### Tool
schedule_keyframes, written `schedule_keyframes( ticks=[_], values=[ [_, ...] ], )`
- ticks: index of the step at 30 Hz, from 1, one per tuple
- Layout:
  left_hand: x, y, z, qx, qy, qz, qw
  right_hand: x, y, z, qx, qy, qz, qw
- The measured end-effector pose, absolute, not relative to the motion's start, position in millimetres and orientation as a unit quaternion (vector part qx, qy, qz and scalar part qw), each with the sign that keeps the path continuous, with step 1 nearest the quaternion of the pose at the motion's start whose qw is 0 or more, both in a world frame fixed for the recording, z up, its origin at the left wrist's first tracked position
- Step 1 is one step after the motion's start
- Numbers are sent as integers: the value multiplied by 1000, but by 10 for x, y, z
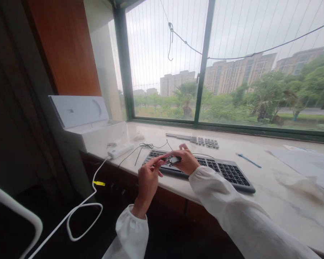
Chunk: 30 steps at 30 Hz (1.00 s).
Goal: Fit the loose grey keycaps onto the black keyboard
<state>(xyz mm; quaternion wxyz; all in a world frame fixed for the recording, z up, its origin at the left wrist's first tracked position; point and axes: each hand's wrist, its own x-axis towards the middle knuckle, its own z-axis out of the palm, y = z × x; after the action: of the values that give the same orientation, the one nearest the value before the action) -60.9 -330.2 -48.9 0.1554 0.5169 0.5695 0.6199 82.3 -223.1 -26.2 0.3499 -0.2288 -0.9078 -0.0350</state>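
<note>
My right hand [187, 162] is closed around a small grey object with a shiny metal end [174, 160], whose kind I cannot make out. My left hand [149, 176] meets it from the left, thumb and fingers pinched together at the metal end. Anything between those fingertips is hidden. Both hands are above the near edge of a dark grey keyboard [233, 174], its keycaps off and black key sockets showing. Grey keycaps [205, 141] lie in rows behind it, near the window. A thin black cable [147, 145] is bundled to the left of the keyboard.
A white power strip [121, 150] and its white cord [82, 205] with a yellow tag [99, 183] are at left. Behind stands an open white box [102, 130]. A blue pen [248, 160] and white papers [305, 163] lie on the right of the marble sill [270, 201].
</note>
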Motion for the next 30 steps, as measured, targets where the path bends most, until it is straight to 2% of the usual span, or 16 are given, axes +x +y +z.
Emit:
schedule_keyframes(
  ticks=[8, 13, 21, 30],
  values=[
    [-639, -3224, -562, 515, 534, 637, 209, 826, -2230, -239, -237, -899, 47, 366],
    [-667, -3195, -596, 506, 517, 653, 223, 822, -2237, -239, -262, -888, 54, 373],
    [-755, -3141, -650, 567, 523, 614, 167, 836, -2141, -347, -225, -901, 8, 370],
    [-835, -3080, -509, 613, 546, 554, 137, 840, -2173, -309, -232, -901, 21, 365]
  ],
)
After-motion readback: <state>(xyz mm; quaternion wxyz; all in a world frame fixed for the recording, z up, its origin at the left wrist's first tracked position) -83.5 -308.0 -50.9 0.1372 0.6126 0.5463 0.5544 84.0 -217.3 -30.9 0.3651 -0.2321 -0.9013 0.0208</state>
